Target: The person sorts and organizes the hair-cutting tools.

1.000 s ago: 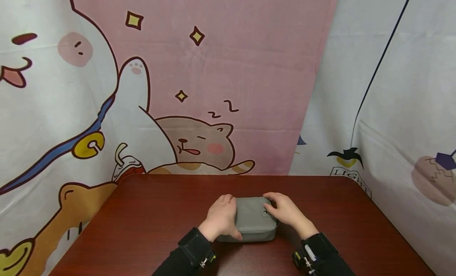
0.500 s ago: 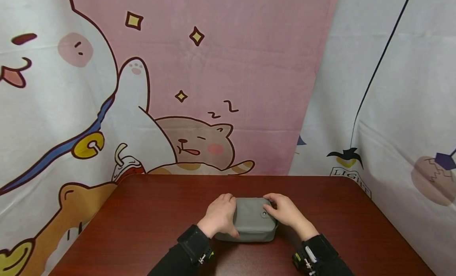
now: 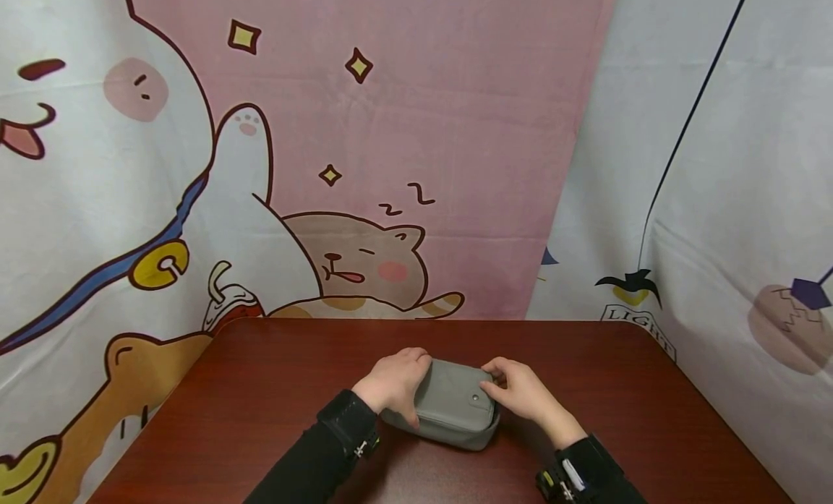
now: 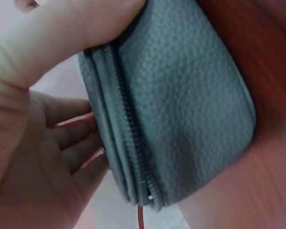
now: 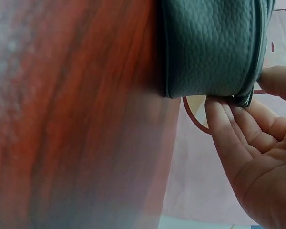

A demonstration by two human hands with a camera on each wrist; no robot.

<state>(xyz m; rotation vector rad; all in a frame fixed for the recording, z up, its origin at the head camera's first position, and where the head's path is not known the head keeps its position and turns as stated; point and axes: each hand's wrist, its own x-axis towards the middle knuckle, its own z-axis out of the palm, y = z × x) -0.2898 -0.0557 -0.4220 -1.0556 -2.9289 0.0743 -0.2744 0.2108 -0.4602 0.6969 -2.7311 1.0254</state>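
A grey-green zip pouch (image 3: 452, 399) of pebbled leather, with a small snap tab on its lid, sits angled on the table. My left hand (image 3: 395, 382) holds its left end, thumb along the near side and fingers over the far side. In the left wrist view the zip (image 4: 126, 114) runs along the pouch's edge below the thumb. My right hand (image 3: 520, 394) is at the far right corner. There, in the right wrist view, the thumb lies at the lid edge and the fingertips (image 5: 218, 106) touch the end by the zip; what exactly they pinch is partly hidden.
The reddish-brown wooden table (image 3: 273, 403) extends around the pouch on all sides. Behind its far edge hangs a pink and white cloth (image 3: 481, 164) printed with cartoon animals. Black wrist straps with small devices (image 3: 562, 479) are on both forearms.
The pouch has turned clockwise in the head view, its near right corner swinging towards me. My left hand has moved slightly left and back with it; the right hand stays near the right corner.
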